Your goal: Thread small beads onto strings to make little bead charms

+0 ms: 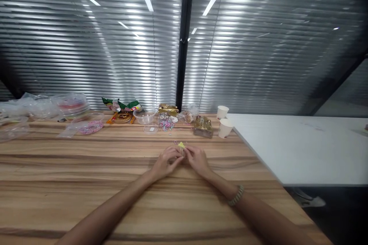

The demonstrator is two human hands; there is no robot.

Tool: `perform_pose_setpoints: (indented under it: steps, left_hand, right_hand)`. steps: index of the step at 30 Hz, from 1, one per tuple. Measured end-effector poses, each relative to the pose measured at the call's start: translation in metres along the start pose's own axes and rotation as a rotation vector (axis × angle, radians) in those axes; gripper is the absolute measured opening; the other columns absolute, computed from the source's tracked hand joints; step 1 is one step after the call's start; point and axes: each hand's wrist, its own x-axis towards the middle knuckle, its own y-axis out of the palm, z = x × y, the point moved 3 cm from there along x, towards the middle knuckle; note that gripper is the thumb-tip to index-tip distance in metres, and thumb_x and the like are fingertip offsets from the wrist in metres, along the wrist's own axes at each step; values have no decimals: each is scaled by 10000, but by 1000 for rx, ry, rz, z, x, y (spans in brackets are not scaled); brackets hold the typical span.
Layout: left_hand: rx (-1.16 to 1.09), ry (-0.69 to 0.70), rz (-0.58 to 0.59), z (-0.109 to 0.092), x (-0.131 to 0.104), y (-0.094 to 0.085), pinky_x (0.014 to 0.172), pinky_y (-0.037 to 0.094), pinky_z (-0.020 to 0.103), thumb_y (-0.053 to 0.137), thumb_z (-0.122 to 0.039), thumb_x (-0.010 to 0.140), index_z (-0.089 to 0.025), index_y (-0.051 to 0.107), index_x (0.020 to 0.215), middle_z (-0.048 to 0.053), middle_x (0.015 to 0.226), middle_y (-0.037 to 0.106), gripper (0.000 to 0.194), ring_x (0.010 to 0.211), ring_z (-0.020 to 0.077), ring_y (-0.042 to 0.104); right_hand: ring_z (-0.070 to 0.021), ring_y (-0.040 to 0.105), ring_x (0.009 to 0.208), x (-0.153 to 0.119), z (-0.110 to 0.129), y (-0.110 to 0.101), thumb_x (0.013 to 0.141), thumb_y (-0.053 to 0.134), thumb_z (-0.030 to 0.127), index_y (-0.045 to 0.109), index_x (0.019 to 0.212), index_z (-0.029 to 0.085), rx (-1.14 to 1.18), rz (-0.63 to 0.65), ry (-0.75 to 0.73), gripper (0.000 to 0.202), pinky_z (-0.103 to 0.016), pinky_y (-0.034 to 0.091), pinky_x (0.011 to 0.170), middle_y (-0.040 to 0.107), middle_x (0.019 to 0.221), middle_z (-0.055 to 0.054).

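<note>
Both hands meet over the middle of the wooden table. My left hand (166,162) pinches the lower left side of a small clear item topped by a yellow piece (181,145). From the right, my right hand (197,159) closes its fingertips on the same item, close under the yellow part. The item is too small to make out further. A tiny pink ring-like piece (175,142) lies just beyond the fingers. A beaded bracelet (236,196) circles my right wrist.
Along the back stand a clear bowl (144,117), a bag of colourful small pieces (166,123), a gold box (202,127) and paper cups (225,128). Pink pieces (91,127) and stacked lids (73,106) are at left. A white table (299,149) adjoins at right.
</note>
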Motion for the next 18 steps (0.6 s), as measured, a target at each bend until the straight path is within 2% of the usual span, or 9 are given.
perform_pose_setpoints:
  steps: [2, 4, 8, 12, 18]
  left_hand:
    - [-130, -101, 40, 5, 1, -1, 863, 350, 284, 484, -303, 809, -174, 654, 782, 53, 833, 638, 215, 873, 195, 533]
    - [-300, -260, 37, 14, 2, -1, 788, 375, 261, 490, -336, 799, -160, 630, 723, 37, 759, 619, 238, 794, 178, 536]
    - [-695, -504, -115, 35, 3, 5, 627, 361, 216, 561, -357, 726, -140, 551, 631, 0, 623, 522, 238, 627, 127, 466]
    - [-927, -596, -209, 44, 1, 13, 589, 349, 216, 617, -329, 654, -137, 527, 623, -17, 599, 481, 215, 571, 105, 409]
    - [-961, -617, -230, 46, -2, 13, 603, 360, 219, 640, -320, 647, -127, 547, 598, -5, 603, 504, 220, 580, 102, 424]
  right_hand:
    - [-203, 549, 707, -1, 1, 0, 870, 412, 281, 653, 872, 193, -15, -20, -15, 256, -265, 375, 654, 640, 806, -64]
    - [-205, 546, 740, -2, 2, -1, 867, 423, 268, 649, 887, 190, -35, -47, -52, 239, -277, 379, 689, 641, 824, -61]
    - [-199, 536, 762, -4, 11, -4, 847, 441, 198, 641, 866, 183, -50, -125, -252, 201, -317, 372, 760, 641, 817, -54]
    - [-161, 532, 722, -7, 17, -3, 841, 413, 105, 608, 865, 176, -45, -83, -456, 209, -346, 335, 847, 639, 803, -32]
    - [-155, 525, 754, -7, 18, 0, 847, 370, 54, 585, 930, 190, -196, -6, -591, 267, -366, 301, 875, 618, 781, -36]
